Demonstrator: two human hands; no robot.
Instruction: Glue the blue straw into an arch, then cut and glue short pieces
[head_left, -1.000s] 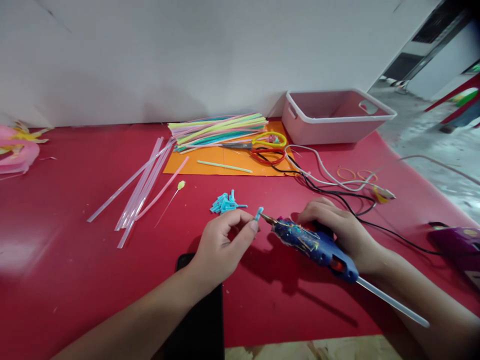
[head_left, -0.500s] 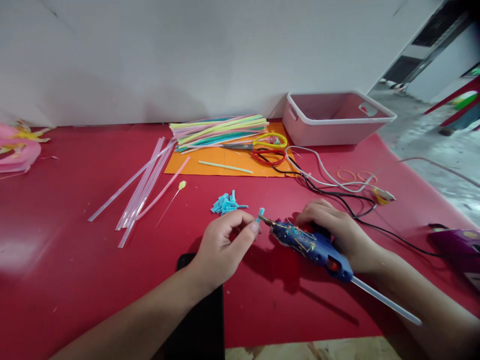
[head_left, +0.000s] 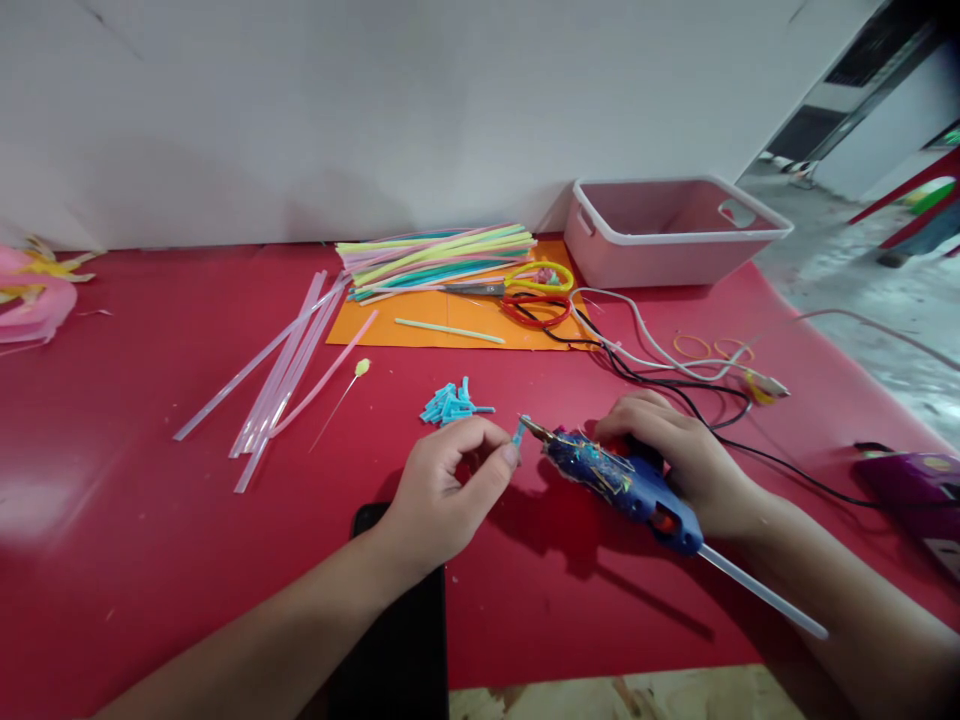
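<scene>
Between thumb and fingertips, my left hand (head_left: 450,495) pinches a short light-blue piece of straw (head_left: 518,432). My right hand (head_left: 679,450) is wrapped round a blue glue gun (head_left: 626,490), its body crusted with dried glue and glitter. The gun's metal tip (head_left: 537,430) is at the upper end of the straw piece; I cannot tell if they touch. A clear glue stick (head_left: 765,592) juts from the back of the gun. Just beyond my left hand lies a small pile of cut blue straw pieces (head_left: 451,402). Under my left wrist is a black phone-like slab (head_left: 397,640).
Coloured straws (head_left: 442,258) and scissors (head_left: 525,290) lie on an orange sheet (head_left: 360,328). Clear pink sticks (head_left: 281,375) and a yellow-tipped pin (head_left: 362,368) are at left. A pink basket (head_left: 652,262), cables (head_left: 652,372) and a purple object (head_left: 911,500) stand or lie right.
The glue gun's tip has risen slightly, to the top end of the straw piece, and its rear has shifted a little left. Both hands keep their hold.
</scene>
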